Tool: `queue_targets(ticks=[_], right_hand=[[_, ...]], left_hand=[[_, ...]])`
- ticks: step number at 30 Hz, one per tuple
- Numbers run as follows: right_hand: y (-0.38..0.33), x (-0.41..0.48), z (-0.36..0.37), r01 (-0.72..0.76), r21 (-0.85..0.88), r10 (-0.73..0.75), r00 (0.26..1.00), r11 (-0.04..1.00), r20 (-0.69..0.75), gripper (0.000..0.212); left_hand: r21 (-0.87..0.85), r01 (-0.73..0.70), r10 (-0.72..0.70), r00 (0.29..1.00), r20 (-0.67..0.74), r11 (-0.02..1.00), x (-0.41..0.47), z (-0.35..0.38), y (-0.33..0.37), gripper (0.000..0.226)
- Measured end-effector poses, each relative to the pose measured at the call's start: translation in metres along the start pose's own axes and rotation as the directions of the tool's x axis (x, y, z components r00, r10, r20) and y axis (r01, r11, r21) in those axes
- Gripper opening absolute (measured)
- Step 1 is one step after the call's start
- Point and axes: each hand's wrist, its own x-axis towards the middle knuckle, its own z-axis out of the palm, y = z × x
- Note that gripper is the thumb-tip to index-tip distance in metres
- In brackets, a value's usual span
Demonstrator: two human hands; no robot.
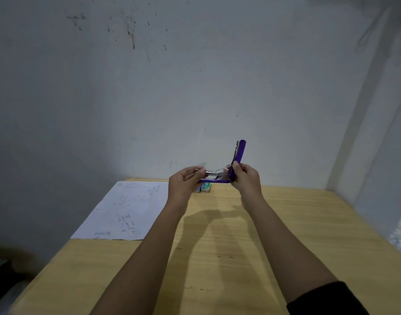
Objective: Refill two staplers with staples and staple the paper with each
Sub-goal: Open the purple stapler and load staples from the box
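1. Head view: my right grip (246, 178) pinches the hinge end of the small purple metal stapler (240, 153), lid swung upright, above the yellow wooden table (285, 223).
2. My left grip (185, 180) curls round its front end.
3. It seems light, stiff and springy, so I'd hold the base sides.

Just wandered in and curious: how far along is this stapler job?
Done: the purple stapler is swung open, lid upright. In hand: the left hand grips its front end, the right hand its hinge end; staples inside cannot be made out. Left: the paper lies on the table, seemingly unstapled, beside a staple box. No second stapler shows.
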Motion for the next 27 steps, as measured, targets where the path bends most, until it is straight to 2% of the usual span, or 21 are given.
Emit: queue_targets(ticks=[2, 4, 7, 9, 11, 14, 18, 21, 27], right_hand=[[0.005, -0.002, 0.0, -0.002, 0.037, 0.003, 1.0, 0.999, -0.015, 0.022], [0.008, -0.005, -0.001, -0.03, 0.17, 0.035, 0.999, 0.985, -0.027, 0.022], [0.007, -0.01, -0.001, -0.098, 0.448, 0.103, 0.995, 0.889, 0.014, 0.017], [0.007, -0.013, -0.003, -0.133, 0.566, 0.122, 0.991, 0.814, 0.056, 0.011], [0.007, -0.016, -0.006, -0.151, 0.564, 0.141, 0.988, 0.811, 0.062, 0.006], [0.009, -0.019, -0.013, -0.144, 0.503, 0.136, 0.989, 0.852, 0.052, 0.012], [0.015, -0.023, -0.018, -0.152, 0.582, 0.14, 0.988, 0.799, 0.066, 0.014], [0.02, -0.023, -0.018, -0.135, 0.608, 0.144, 0.989, 0.783, 0.034, 0.013], [0.03, -0.029, -0.007, -0.079, 0.579, 0.094, 0.996, 0.812, 0.003, 0.015]], left_hand=[[-0.005, -0.014, 0.014, 1.0, 0.003, 1.0, 0.0, -0.001, -0.002, 0.006], [-0.027, -0.028, 0.028, 1.0, -0.001, 0.999, 0.0, -0.002, -0.005, 0.006], [-0.101, -0.028, 0.027, 1.0, -0.016, 0.995, 0.001, -0.002, -0.01, 0.006], [-0.158, -0.021, 0.017, 0.999, -0.027, 0.987, 0.003, -0.002, -0.013, 0.006], [-0.211, -0.018, 0.01, 0.999, -0.037, 0.977, 0.003, -0.004, -0.016, 0.006], [-0.288, -0.005, -0.004, 1.0, -0.03, 0.958, 0.003, -0.008, -0.021, 0.007], [-0.346, 0.023, -0.022, 1.0, 0.008, 0.938, 0.001, -0.007, -0.025, 0.007], [-0.343, 0.033, -0.047, 0.998, -0.031, 0.939, 0.002, -0.002, -0.031, 0.007], [-0.534, 0.115, -0.2, 0.974, -0.104, 0.838, -0.001, 0.023, -0.044, 0.034]])
